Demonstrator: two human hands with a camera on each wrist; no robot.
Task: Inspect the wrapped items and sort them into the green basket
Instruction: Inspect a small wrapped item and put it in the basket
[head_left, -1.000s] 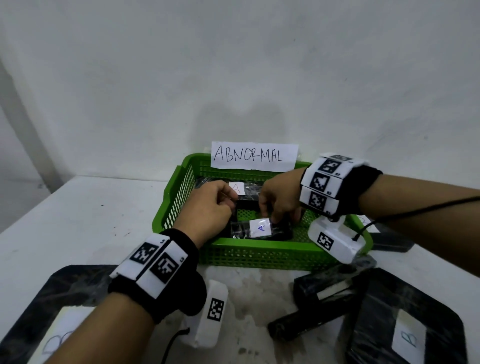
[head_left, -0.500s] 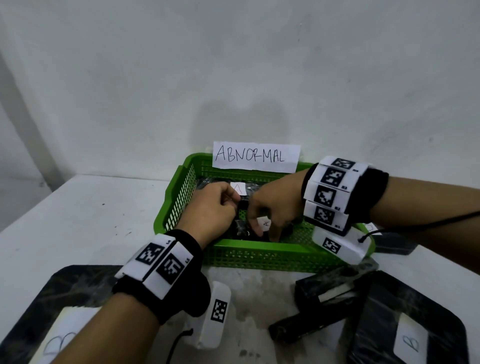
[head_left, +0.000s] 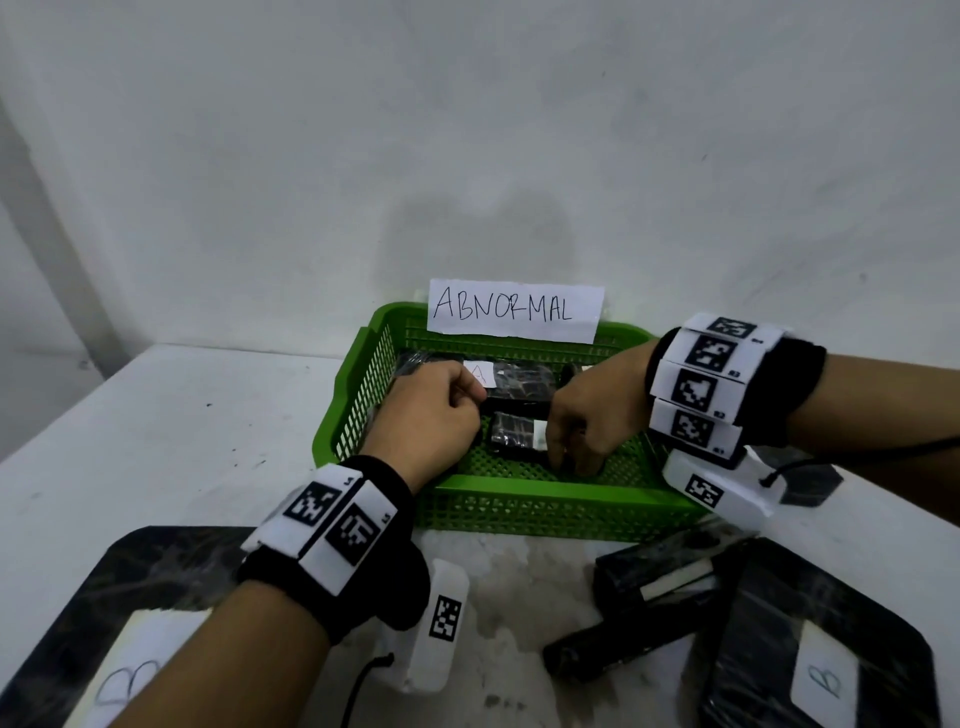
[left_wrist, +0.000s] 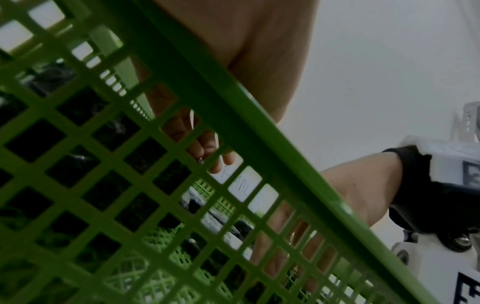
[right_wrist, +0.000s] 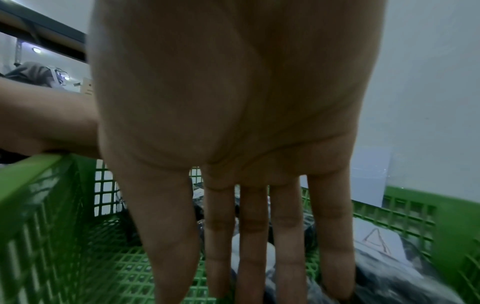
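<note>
Both hands, left hand (head_left: 434, 415) curled, right hand (head_left: 592, 415) straight-fingered, touch the wrapped item (head_left: 514, 435).

Green basket (left_wrist: 233, 115) lattice wall fills the near view, rim running diagonally. Left hand (left_wrist: 259, 51) reaches over the rim; its curled fingertips (left_wrist: 205, 148) show through the mesh inside. Dark wrapped items (left_wrist: 78, 144) lie behind the lattice. Right hand (left_wrist: 358, 195) dips in at right, black wristband with white marker blocks (left_wrist: 446, 170). Paper label (left_wrist: 241, 185) reads "MAL" at the far side.

White table (head_left: 171, 426), white wall (head_left: 467, 130), maybe shelving (right_wrist: 41, 26) behind
</note>
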